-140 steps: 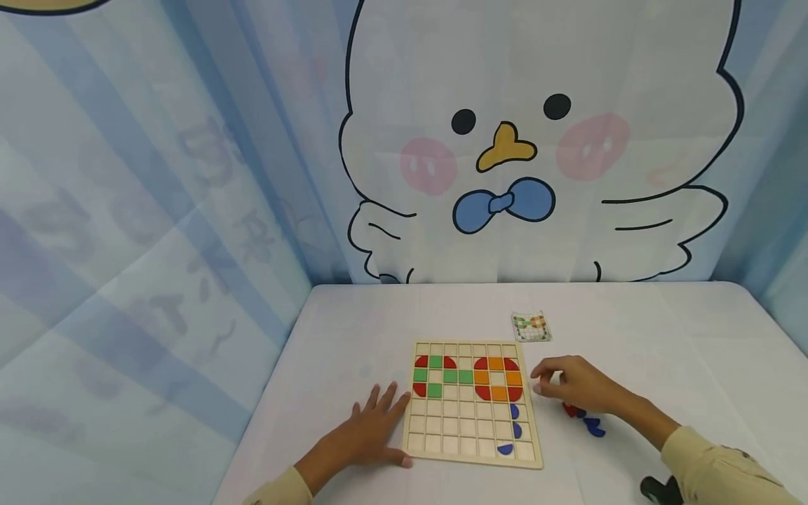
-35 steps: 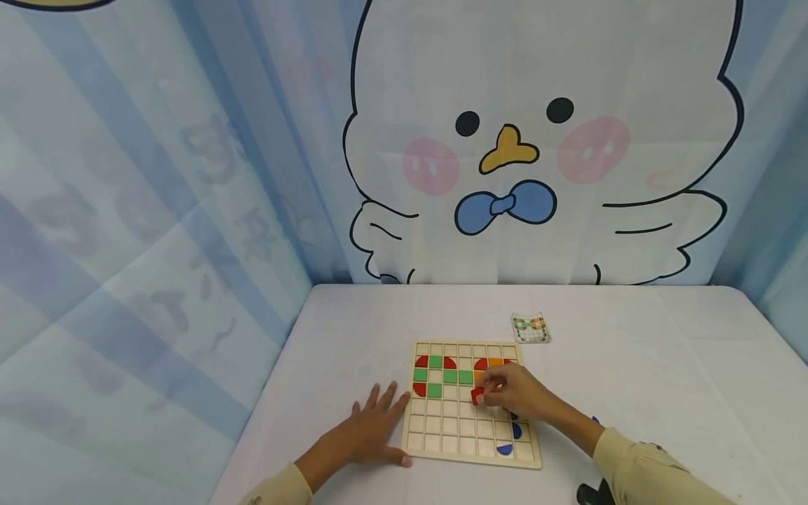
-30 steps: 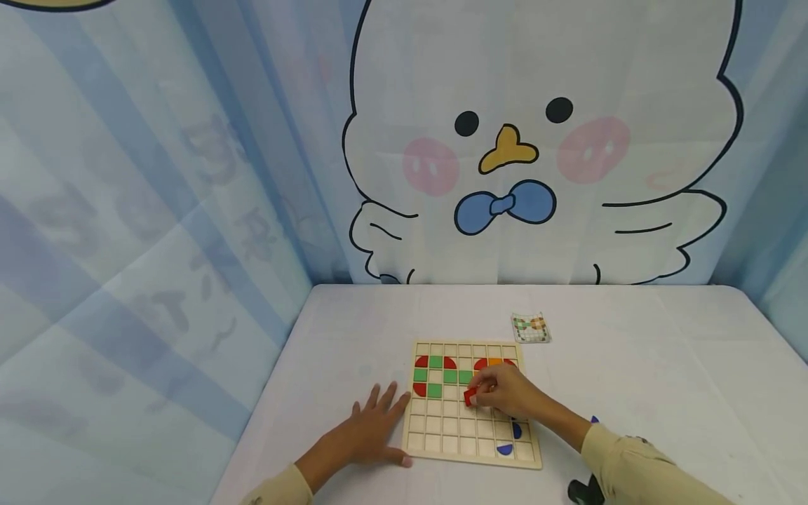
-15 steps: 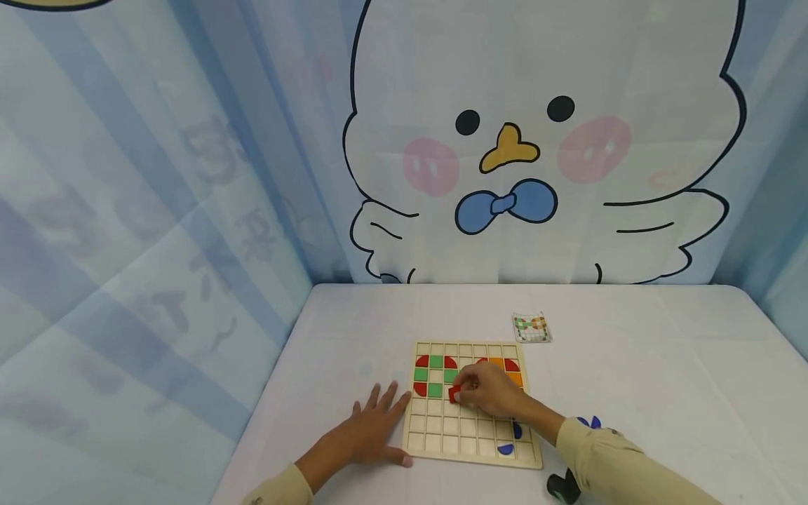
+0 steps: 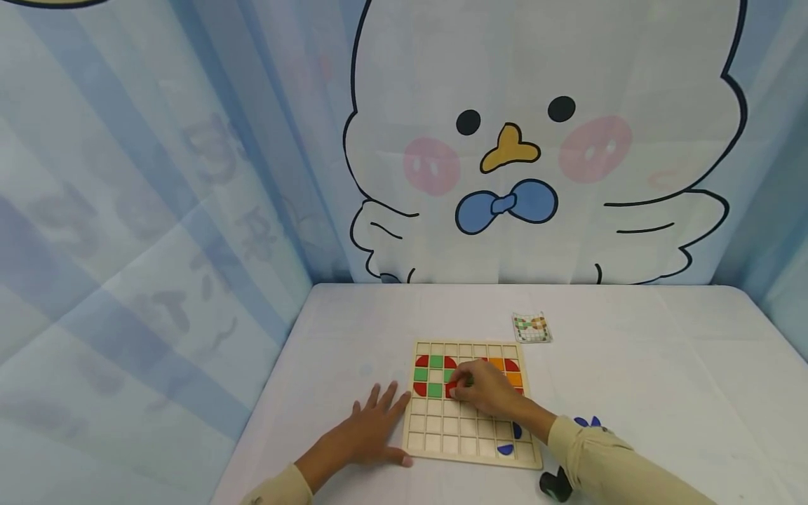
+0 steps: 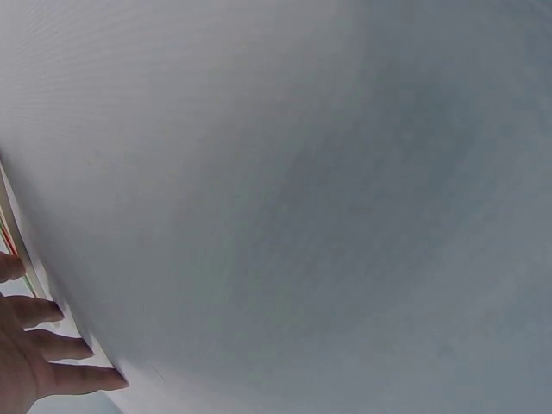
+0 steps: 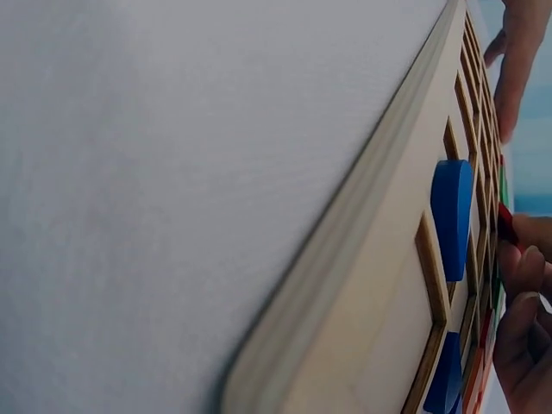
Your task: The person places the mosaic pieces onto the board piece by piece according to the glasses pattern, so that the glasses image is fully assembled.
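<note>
My right hand [image 5: 486, 388] is over the wooden grid board [image 5: 470, 461], pinching a red rounded tile [image 5: 449, 389] between thumb and fingers. This tile is right at a cell beside the green square tile [image 5: 435, 391]; in the right wrist view the red tile [image 7: 507, 222] shows at the fingertips, close over the grid. Red, green and orange tiles fill cells in the upper rows, some hidden behind my right hand. My left hand [image 5: 372, 428] lies spread on the table, its index finger and thumb at the board's left edge; the left wrist view shows straight fingers [image 6: 65, 347].
Blue half-round tiles [image 5: 505, 449] sit in cells at the board's lower right. More blue pieces [image 5: 587, 421] lie right of the board, partly behind the right sleeve. A small pattern card [image 5: 532, 328] lies beyond the board. A dark object [image 5: 555, 484] is near the right forearm.
My right hand went from the table right of the board to the board with a red tile, then moved left across it and lowered the tile to a cell. The left hand stayed put.
</note>
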A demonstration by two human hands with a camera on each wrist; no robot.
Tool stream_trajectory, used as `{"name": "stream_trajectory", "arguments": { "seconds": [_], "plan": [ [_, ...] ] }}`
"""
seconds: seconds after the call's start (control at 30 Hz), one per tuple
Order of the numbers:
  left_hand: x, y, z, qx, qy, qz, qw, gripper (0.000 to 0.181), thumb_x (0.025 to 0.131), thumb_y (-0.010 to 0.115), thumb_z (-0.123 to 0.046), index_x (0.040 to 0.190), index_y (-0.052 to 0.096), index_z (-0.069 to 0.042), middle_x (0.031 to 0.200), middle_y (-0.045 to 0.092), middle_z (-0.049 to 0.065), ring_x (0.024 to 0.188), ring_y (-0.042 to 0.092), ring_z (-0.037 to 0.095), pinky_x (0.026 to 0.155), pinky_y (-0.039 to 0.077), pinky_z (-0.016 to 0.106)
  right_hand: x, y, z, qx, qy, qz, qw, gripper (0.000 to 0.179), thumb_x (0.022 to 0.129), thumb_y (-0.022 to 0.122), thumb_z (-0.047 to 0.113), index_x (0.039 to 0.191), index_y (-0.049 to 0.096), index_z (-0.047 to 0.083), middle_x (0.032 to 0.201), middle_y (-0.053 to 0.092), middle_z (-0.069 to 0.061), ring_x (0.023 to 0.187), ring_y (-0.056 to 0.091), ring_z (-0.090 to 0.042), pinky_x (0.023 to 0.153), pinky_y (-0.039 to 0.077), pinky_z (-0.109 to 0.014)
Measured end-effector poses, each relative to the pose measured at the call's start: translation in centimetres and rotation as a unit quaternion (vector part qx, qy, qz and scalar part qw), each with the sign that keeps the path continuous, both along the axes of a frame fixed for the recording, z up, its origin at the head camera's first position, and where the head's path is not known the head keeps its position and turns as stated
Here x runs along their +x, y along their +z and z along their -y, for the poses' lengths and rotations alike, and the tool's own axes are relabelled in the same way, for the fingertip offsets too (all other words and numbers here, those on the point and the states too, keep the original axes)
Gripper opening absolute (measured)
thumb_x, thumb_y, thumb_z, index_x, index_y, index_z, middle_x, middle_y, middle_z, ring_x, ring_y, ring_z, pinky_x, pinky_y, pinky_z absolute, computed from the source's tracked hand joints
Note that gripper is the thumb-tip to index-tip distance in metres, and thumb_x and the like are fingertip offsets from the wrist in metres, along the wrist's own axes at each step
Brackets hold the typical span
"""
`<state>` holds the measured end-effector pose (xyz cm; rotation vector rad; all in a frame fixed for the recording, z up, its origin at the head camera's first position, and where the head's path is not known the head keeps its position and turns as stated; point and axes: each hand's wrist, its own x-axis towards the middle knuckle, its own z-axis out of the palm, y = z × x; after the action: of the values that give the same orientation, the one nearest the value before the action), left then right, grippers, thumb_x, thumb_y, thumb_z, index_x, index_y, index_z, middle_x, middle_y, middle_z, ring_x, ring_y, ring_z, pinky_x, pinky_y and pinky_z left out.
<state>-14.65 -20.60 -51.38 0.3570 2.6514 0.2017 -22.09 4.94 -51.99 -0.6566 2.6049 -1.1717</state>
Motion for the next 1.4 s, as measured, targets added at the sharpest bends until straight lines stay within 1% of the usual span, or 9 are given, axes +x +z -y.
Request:
{"name": "stream_trajectory", "arguments": {
  "seconds": [0.17, 0.3, 0.4, 0.6, 0.8, 0.97, 1.1, 1.27, 1.4],
  "plan": [
    [0.0, 0.1, 0.0, 0.003, 0.001, 0.0, 1.0, 0.111, 0.071, 0.071, -0.076, 0.16, 0.025, -0.029, 0.169, 0.016, 0.011, 0.153, 0.015, 0.045, 0.109, 0.029, 0.073, 0.0, 0.0, 0.1, 0.005, 0.0, -0.013, 0.9999, 0.01, 0.085, 0.079, 0.015, 0.092, 0.073, 0.013, 0.072, 0.059, 0.009, 0.066, 0.052, -0.01, 0.06, 0.041, -0.023],
    [0.0, 0.1, 0.0, 0.003, 0.0, 0.0, 1.0, 0.111, 0.071, 0.071, -0.076, 0.16, 0.025, -0.029, 0.169, 0.016, 0.011, 0.153, 0.015, 0.045, 0.109, 0.029, 0.073, 0.0, 0.1, 0.2, 0.02, -0.003, -0.025, 0.9995, 0.012, 0.083, 0.082, 0.017, 0.092, 0.074, 0.013, 0.071, 0.058, 0.01, 0.064, 0.051, -0.008, 0.058, 0.04, -0.023],
    [0.0, 0.1, 0.0, 0.005, -0.001, 0.001, 1.0, 0.111, 0.071, 0.071, -0.075, 0.16, 0.025, -0.029, 0.169, 0.016, 0.011, 0.153, 0.015, 0.045, 0.11, 0.029, 0.073, 0.1, 0.2, 0.3, 0.03, -0.004, -0.034, 0.999, 0.013, 0.082, 0.083, 0.017, 0.091, 0.074, 0.013, 0.071, 0.059, 0.01, 0.064, 0.051, -0.008, 0.058, 0.04, -0.022],
    [0.1, 0.1, 0.0, 0.005, 0.0, 0.002, 1.0, 0.111, 0.071, 0.071, -0.076, 0.16, 0.025, -0.028, 0.169, 0.017, 0.011, 0.153, 0.015, 0.045, 0.11, 0.029, 0.073, 0.2, 0.4, 0.5, 0.04, -0.005, -0.039, 0.9985, 0.013, 0.081, 0.084, 0.018, 0.089, 0.075, 0.013, 0.073, 0.06, 0.01, 0.066, 0.051, -0.007, 0.06, 0.041, -0.022],
    [0.0, 0.0, 0.1, 0.008, 0.0, 0.003, 1.0, 0.111, 0.071, 0.072, -0.075, 0.16, 0.025, -0.029, 0.169, 0.016, 0.011, 0.153, 0.014, 0.045, 0.109, 0.029, 0.074, 0.1, 0.6, 0.9, 0.052, 0.002, -0.06, 0.9969, 0.011, 0.081, 0.084, 0.019, 0.086, 0.075, 0.015, 0.073, 0.06, 0.01, 0.066, 0.051, -0.006, 0.06, 0.042, -0.023],
    [-0.1, -0.2, 0.1, 0.009, -0.004, 0.0, 1.0, 0.111, 0.071, 0.071, -0.076, 0.161, 0.024, -0.029, 0.169, 0.016, 0.011, 0.153, 0.014, 0.045, 0.109, 0.028, 0.074, 0.1, 0.8, 1.0, 0.06, 0.007, -0.064, 0.9961, 0.011, 0.081, 0.084, 0.019, 0.086, 0.074, 0.014, 0.075, 0.06, 0.01, 0.068, 0.052, -0.007, 0.06, 0.043, -0.024],
    [-0.1, -0.3, 0.1, 0.008, -0.006, -0.002, 1.0, 0.112, 0.071, 0.07, -0.077, 0.161, 0.023, -0.029, 0.169, 0.016, 0.011, 0.153, 0.014, 0.046, 0.109, 0.029, 0.074, 0.2, 0.8, 0.9, 0.055, 0.012, -0.063, 0.9964, 0.012, 0.081, 0.084, 0.019, 0.087, 0.074, 0.014, 0.077, 0.06, 0.01, 0.069, 0.052, -0.008, 0.061, 0.043, -0.025],
    [0.0, -0.3, 0.1, 0.006, -0.007, -0.005, 0.9999, 0.112, 0.071, 0.07, -0.076, 0.161, 0.024, -0.029, 0.169, 0.016, 0.012, 0.153, 0.014, 0.046, 0.109, 0.029, 0.074, -0.2, 0.8, 0.5, 0.049, 0.029, -0.053, 0.9969, 0.014, 0.083, 0.083, 0.021, 0.091, 0.073, 0.015, 0.078, 0.061, 0.012, 0.071, 0.053, -0.007, 0.065, 0.045, -0.025],
    [0.0, -0.1, 0.0, 0.003, -0.006, -0.006, 1.0, 0.111, 0.071, 0.071, -0.076, 0.16, 0.025, -0.028, 0.169, 0.017, 0.012, 0.153, 0.015, 0.046, 0.109, 0.029, 0.074, -0.7, 0.7, -0.4, 0.029, 0.071, -0.054, 0.9956, 0.014, 0.087, 0.079, 0.021, 0.097, 0.073, 0.013, 0.082, 0.064, 0.012, 0.076, 0.056, -0.004, 0.071, 0.049, -0.024]
  ]
}}
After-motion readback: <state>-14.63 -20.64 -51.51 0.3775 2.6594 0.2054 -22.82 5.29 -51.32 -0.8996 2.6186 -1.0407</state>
